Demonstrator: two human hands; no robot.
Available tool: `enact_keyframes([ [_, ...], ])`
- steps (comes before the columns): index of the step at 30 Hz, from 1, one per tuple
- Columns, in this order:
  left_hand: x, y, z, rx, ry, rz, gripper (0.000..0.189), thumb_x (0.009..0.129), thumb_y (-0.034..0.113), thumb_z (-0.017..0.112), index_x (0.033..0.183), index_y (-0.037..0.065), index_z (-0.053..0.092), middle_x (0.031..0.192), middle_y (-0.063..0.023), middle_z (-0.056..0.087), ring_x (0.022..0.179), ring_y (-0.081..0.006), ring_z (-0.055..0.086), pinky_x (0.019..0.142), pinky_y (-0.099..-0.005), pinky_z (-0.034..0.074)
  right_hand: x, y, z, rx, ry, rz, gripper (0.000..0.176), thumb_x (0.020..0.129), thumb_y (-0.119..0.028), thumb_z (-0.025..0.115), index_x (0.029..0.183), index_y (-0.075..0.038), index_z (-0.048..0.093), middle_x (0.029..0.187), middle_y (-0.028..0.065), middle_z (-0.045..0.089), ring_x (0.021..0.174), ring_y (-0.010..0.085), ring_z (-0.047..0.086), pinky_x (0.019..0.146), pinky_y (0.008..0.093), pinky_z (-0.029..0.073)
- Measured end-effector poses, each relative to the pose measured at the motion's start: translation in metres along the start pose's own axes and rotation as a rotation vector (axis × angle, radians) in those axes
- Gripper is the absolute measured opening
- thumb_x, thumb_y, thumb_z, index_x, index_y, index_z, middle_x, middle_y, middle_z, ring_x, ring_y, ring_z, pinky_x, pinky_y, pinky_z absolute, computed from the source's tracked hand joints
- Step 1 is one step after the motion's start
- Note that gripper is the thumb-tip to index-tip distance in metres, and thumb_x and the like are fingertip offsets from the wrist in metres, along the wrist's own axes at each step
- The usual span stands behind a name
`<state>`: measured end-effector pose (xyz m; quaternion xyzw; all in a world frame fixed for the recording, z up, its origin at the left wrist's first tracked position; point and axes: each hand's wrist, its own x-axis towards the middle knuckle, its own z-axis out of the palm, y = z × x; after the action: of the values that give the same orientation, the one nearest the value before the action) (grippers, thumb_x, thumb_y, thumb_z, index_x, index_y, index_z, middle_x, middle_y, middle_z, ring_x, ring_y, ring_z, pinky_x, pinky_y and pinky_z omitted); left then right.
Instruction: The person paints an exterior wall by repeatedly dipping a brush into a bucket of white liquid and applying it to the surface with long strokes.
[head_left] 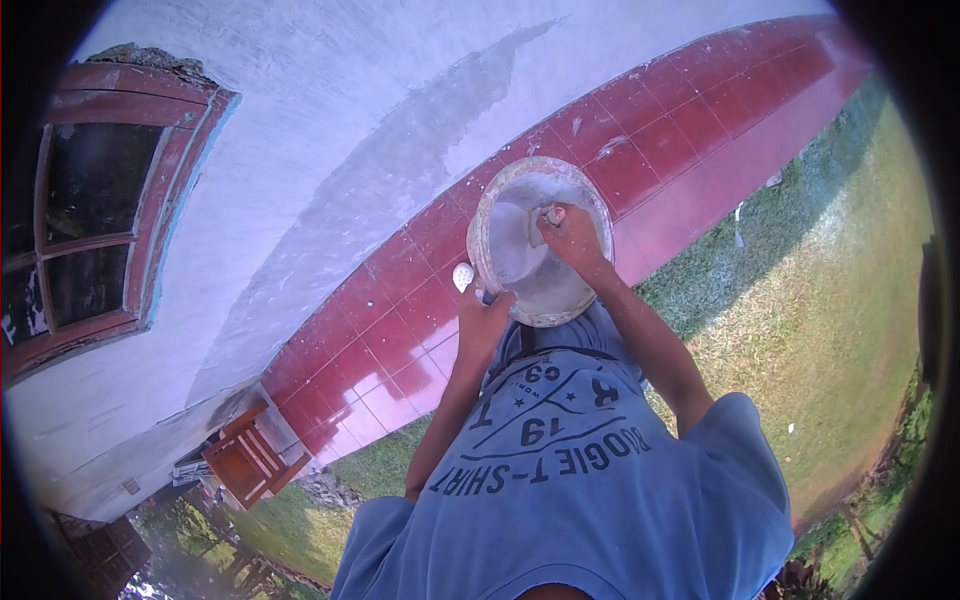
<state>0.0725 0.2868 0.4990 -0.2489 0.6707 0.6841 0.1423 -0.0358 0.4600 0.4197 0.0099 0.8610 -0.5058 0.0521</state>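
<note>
A round, paint-crusted bucket (590,200) hangs in front of my body, with whitish paint inside it. My left hand (484,318) grips the bucket's near rim and holds it up. Down inside the bucket, my right hand (572,238) is closed on a tool handle (553,214) that dips into the paint; I cannot tell what kind of tool it is. A small white blob (463,276) shows just left of the bucket rim, by my left hand.
A whitewashed wall (330,130) with a darker wet patch rises ahead, above a red tiled band (400,320). A red-framed window (95,210) sits at left. Grass (830,290) lies to the right, and a wooden chair (245,460) stands at lower left.
</note>
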Motion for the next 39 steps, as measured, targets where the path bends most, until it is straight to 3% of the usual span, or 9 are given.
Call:
enact_keyframes([
  [4,0.008,-0.005,-0.005,-0.019,0.022,0.037,0.034,0.082,0.003,0.062,0.114,-0.004,0.058,0.097,-0.01,0.066,0.081,-0.0156,0.066,0.066,-0.0287,0.056,0.001,0.002,0.001,0.332,-0.111,0.13,0.021,0.085,-0.014,0.067,0.097,0.003,0.068,0.079,0.0151,0.07,0.073,0.0231,0.07,0.065,0.0367,0.056],
  [6,0.014,0.001,-0.01,-0.059,0.001,0.026,0.035,0.082,0.002,0.062,0.115,-0.004,0.057,0.099,-0.0111,0.065,0.083,-0.0166,0.067,0.068,-0.0301,0.057,-0.002,-0.009,-0.004,0.878,-0.089,0.295,0.022,0.09,-0.01,0.063,0.106,0.005,0.064,0.093,0.0135,0.069,0.078,0.0191,0.069,0.068,0.0311,0.06],
  [10,0.033,0.007,-0.026,-0.15,-0.034,-0.087,0.039,0.082,0.003,0.061,0.119,-0.005,0.054,0.105,-0.0131,0.063,0.088,-0.0207,0.067,0.071,-0.0343,0.059,-0.009,-0.034,-0.032,0.963,-0.086,0.33,0.024,0.093,-0.008,0.06,0.112,0.007,0.061,0.103,0.0144,0.067,0.081,0.0218,0.07,0.073,0.0301,0.062],
  [21,0.109,0.059,-0.088,-0.051,-0.208,-0.135,0.045,0.081,0.003,0.06,0.125,-0.006,0.051,0.108,-0.0147,0.062,0.09,-0.0214,0.066,0.071,-0.0346,0.059,0.007,-0.066,0.001,0.498,0.066,0.241,0.019,0.089,-0.007,0.062,0.103,0.005,0.066,0.088,0.0105,0.069,0.076,0.0174,0.07,0.071,0.0284,0.06],
  [25,0.132,0.075,-0.099,-0.078,-0.262,-0.137,0.045,0.081,0.001,0.058,0.125,-0.004,0.051,0.107,-0.0142,0.061,0.089,-0.0208,0.066,0.071,-0.0347,0.059,0.019,-0.093,0.002,0.932,0.144,0.387,0.02,0.092,-0.008,0.06,0.106,0.006,0.064,0.095,0.0132,0.068,0.081,0.0221,0.07,0.075,0.0314,0.06],
  [27,0.141,0.084,-0.099,-0.131,-0.226,-0.104,0.031,0.08,0.001,0.06,0.111,-0.003,0.056,0.095,-0.0077,0.062,0.076,-0.015,0.063,0.064,-0.0293,0.054,0.027,-0.089,0.002,1.06,0.211,0.423,0.022,0.093,-0.008,0.059,0.11,0.006,0.062,0.1,0.0148,0.068,0.084,0.024,0.07,0.077,0.0324,0.061],
  [29,0.161,0.085,-0.104,-0.098,-0.265,-0.131,0.038,0.08,0.0,0.058,0.118,-0.002,0.053,0.099,-0.0091,0.061,0.081,-0.017,0.064,0.068,-0.0313,0.056,0.032,-0.073,0.0,1.306,0.249,0.383,0.03,0.096,-0.011,0.055,0.12,0.006,0.055,0.11,0.0175,0.064,0.093,0.0274,0.069,0.085,0.0349,0.059],
  [31,0.179,0.089,-0.104,-0.061,-0.298,-0.147,0.045,0.08,-0.001,0.056,0.125,-0.002,0.051,0.103,-0.0106,0.061,0.085,-0.0191,0.065,0.071,-0.0333,0.058,0.042,-0.069,-0.011,1.362,0.276,0.383,0.033,0.097,-0.012,0.053,0.124,0.006,0.052,0.113,0.018,0.062,0.097,0.0279,0.068,0.089,0.036,0.057],
  [39,0.25,0.086,-0.062,-0.007,-0.013,-0.277,0.029,0.077,0.0,0.058,0.106,-0.002,0.056,0.09,-0.0073,0.06,0.076,-0.0167,0.061,0.068,-0.034,0.053,0.167,0.01,-0.082,1.573,0.476,0.291,0.037,0.099,-0.011,0.047,0.131,0.007,0.044,0.117,0.0193,0.061,0.109,0.0295,0.063,0.1,0.0377,0.052],
])
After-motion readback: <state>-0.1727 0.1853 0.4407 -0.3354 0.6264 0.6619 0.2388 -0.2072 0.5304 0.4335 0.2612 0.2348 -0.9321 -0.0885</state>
